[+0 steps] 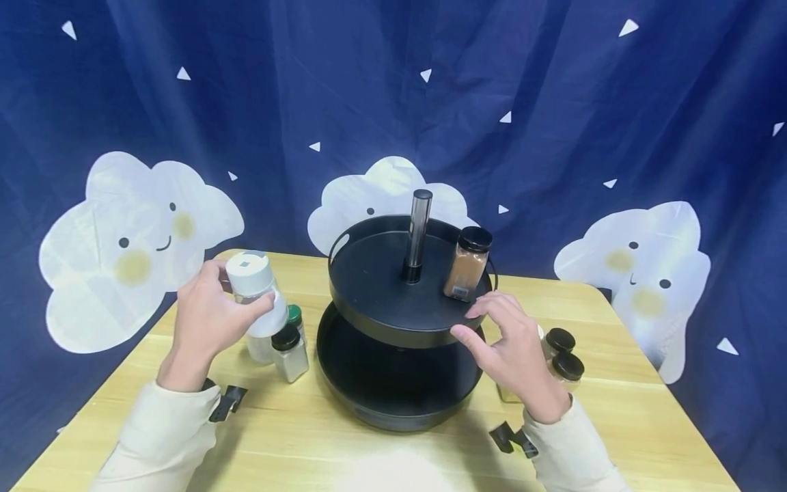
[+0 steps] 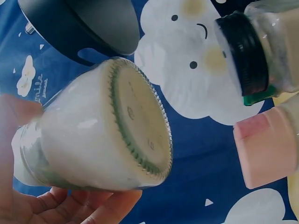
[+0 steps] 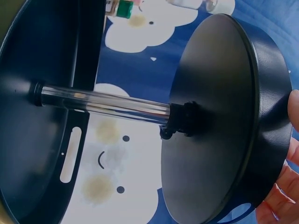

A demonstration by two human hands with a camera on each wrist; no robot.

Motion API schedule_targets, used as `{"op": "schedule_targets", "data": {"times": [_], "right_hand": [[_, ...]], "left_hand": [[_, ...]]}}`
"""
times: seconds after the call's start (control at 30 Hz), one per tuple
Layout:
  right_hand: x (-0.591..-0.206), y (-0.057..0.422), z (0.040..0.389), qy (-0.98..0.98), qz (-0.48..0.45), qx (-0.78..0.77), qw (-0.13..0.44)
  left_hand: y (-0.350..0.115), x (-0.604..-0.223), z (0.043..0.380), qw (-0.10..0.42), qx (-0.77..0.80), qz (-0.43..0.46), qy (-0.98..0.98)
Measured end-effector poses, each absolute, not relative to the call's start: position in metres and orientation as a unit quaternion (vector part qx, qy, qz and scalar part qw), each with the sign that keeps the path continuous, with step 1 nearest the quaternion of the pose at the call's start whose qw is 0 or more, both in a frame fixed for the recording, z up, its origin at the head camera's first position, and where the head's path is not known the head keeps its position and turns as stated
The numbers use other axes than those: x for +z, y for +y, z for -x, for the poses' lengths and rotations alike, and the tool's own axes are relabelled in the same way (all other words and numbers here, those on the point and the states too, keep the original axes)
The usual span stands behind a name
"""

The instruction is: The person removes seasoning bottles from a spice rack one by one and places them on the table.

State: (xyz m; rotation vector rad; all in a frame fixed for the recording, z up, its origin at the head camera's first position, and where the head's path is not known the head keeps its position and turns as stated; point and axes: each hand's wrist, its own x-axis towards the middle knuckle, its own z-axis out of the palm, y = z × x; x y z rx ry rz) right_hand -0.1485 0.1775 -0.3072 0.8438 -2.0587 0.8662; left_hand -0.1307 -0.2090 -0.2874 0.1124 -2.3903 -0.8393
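My left hand (image 1: 212, 307) grips a clear glass jar (image 2: 100, 128) with a white lid and pale contents. It is tilted, its ridged base turned toward the left wrist camera. Below it stand a small black-capped jar (image 1: 290, 352), a green-capped jar (image 1: 295, 316) and a pale container (image 1: 261, 348). My right hand (image 1: 513, 342) holds the front right rim of the upper tray of a black two-tier stand (image 1: 381, 287), thumb outside and fingers over the edge. A black-lidded square jar (image 1: 467, 263) with brown contents stands on that tray, just behind these fingers.
The stand's lower tray (image 1: 399, 417) rests on the wooden table (image 1: 295, 444), and a metal post (image 1: 420, 229) rises through the upper tray. Several black-lidded jars (image 1: 562, 352) stand right, partly hidden by my right hand. A blue curtain with clouds (image 1: 277, 82) hangs behind.
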Motion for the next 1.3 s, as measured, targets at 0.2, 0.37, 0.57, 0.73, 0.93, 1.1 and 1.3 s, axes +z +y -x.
{"op": "schedule_targets", "data": {"times": [0.2, 0.37, 0.57, 0.73, 0.93, 1.1, 1.3], "right_hand": [[-0.307, 0.178, 0.148, -0.801, -0.329, 0.336, 0.371], [-0.307, 0.178, 0.148, -0.802, -0.328, 0.337, 0.369], [-0.306, 0.177, 0.146, -0.807, -0.324, 0.336, 0.363], [-0.304, 0.177, 0.145, -0.811, -0.320, 0.336, 0.356], [-0.303, 0.177, 0.146, -0.808, -0.325, 0.337, 0.359], [-0.305, 0.177, 0.148, -0.804, -0.328, 0.336, 0.364], [-0.306, 0.178, 0.148, -0.805, -0.325, 0.337, 0.364]], "left_hand": [[-0.211, -0.294, 0.129, 0.292, -0.316, -0.053, -0.901], [-0.214, -0.301, 0.127, 0.285, -0.311, -0.062, -0.905], [-0.220, -0.310, 0.124, 0.269, -0.313, -0.074, -0.908], [-0.223, -0.321, 0.122, 0.270, -0.318, -0.082, -0.905], [-0.226, -0.325, 0.118, 0.272, -0.327, -0.102, -0.899], [-0.231, -0.327, 0.115, 0.266, -0.327, -0.114, -0.899], [-0.234, -0.333, 0.114, 0.254, -0.313, -0.118, -0.908]]}}
